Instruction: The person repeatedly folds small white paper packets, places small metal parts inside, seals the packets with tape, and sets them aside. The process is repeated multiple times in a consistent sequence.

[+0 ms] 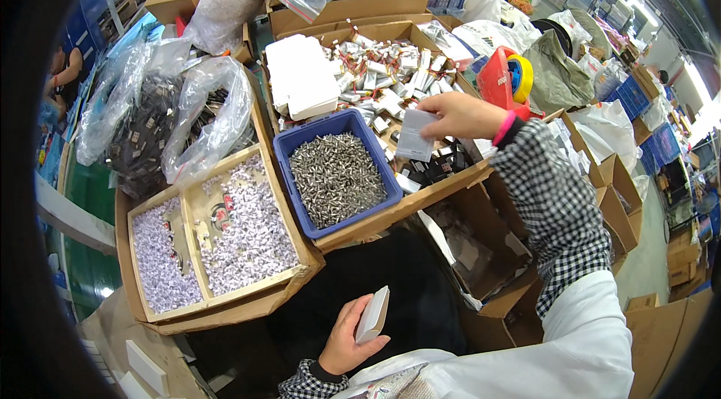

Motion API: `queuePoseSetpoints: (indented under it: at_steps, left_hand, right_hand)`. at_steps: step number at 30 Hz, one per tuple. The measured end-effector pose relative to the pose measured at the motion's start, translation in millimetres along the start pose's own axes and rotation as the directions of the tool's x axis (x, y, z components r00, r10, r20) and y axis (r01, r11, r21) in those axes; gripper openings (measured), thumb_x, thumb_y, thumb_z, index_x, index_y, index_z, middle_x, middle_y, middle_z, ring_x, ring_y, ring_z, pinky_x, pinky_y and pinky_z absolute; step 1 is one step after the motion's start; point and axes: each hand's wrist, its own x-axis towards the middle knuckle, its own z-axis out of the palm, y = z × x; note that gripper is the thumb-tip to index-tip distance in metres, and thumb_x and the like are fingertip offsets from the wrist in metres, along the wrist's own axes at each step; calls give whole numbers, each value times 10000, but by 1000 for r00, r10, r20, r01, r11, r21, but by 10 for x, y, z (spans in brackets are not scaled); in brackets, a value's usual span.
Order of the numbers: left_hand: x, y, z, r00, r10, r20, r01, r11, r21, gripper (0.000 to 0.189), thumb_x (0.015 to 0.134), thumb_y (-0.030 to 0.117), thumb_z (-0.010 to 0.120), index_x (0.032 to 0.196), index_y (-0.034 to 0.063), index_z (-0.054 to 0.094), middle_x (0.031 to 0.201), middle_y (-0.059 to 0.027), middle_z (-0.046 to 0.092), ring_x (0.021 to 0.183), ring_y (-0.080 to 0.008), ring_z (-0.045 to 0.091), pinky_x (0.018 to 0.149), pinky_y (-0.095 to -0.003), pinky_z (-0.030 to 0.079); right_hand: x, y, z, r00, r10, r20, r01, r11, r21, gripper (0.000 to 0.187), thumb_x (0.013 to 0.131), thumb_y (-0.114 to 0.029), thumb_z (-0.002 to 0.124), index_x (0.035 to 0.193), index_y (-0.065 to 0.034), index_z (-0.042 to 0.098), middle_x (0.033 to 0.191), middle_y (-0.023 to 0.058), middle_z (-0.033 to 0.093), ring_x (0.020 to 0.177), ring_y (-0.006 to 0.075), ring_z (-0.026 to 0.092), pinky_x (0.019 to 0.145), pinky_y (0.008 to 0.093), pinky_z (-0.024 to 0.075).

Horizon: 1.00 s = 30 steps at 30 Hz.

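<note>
My left hand (pixel 345 338) grips a small white cardboard box (pixel 370 317), held on edge low in front of my body, with a brown inner side visible. My right hand (pixel 464 116) pinches a grey printed leaflet (pixel 413 137) between thumb and fingers; it bears small writing. That hand hovers over the front right of a large cardboard carton, above small black plastic parts (pixel 442 165). Many silver battery-like pouches with red wires (pixel 388 69) fill the carton behind it. To the left of the leaflet stands a blue plastic bin (pixel 388 188) full of small metal cylinders (pixel 338 179).
A divided wooden tray (pixel 194 255) holds small white pieces at left, with plastic bags of black parts (pixel 143 134) behind. White sheets (pixel 301 75) lie stacked on the carton. A red tape dispenser (pixel 495 81) stands at right. An open cardboard box (pixel 484 252) sits below my right arm.
</note>
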Motion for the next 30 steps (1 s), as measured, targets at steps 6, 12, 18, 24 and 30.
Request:
queuePoseSetpoints:
  at_steps: [6, 12, 18, 24, 30]
  left_hand:
    - [-72, -80, -52, 999, -3, -44, 2, 1000, -23, 765, 758, 277, 756, 1357, 7, 364, 1289, -166, 432, 1173, -276, 466, 976, -362, 396]
    - [-88, -138, -88, 998, 4, -67, -7, 999, -54, 756, 762, 269, 750, 1355, 4, 364, 1289, -171, 434, 1173, -276, 466, 979, -359, 389]
    - [-83, -129, -107, 998, 4, -57, -8, 998, -65, 758, 765, 281, 749, 1356, 4, 364, 1279, -171, 438, 1167, -272, 469, 971, -355, 392]
    - [-79, -89, -107, 998, -34, -44, 30, 995, -98, 756, 767, 286, 747, 1360, 13, 366, 1270, -158, 443, 1147, -251, 479, 957, -336, 399]
    - [-114, -126, -132, 995, -51, -81, 43, 995, -87, 742, 762, 260, 749, 1359, 26, 377, 1257, -144, 455, 1132, -236, 486, 950, -331, 403]
  right_hand:
    - [363, -26, 245, 999, -5, 44, 11, 989, -149, 487, 742, -342, 749, 1050, 1, 589, 969, 158, 658, 909, 260, 628, 789, 357, 479]
    - [310, -39, 293, 987, 48, 151, -46, 999, -17, 487, 748, -259, 760, 1104, -15, 533, 978, 128, 643, 905, 227, 617, 816, 318, 473]
    - [257, -75, 351, 990, 48, 134, -49, 999, 2, 540, 736, -270, 761, 1151, -17, 525, 1031, 144, 641, 961, 237, 613, 849, 315, 464]
    - [235, -59, 241, 987, 75, -146, -101, 978, -184, 565, 714, -257, 724, 1173, 12, 534, 1057, 219, 625, 1000, 353, 601, 876, 390, 473]
    - [-84, -206, -57, 999, 38, 13, -39, 819, 573, 486, 816, -209, 701, 1144, 73, 481, 1008, 135, 630, 893, 191, 646, 662, 286, 552]
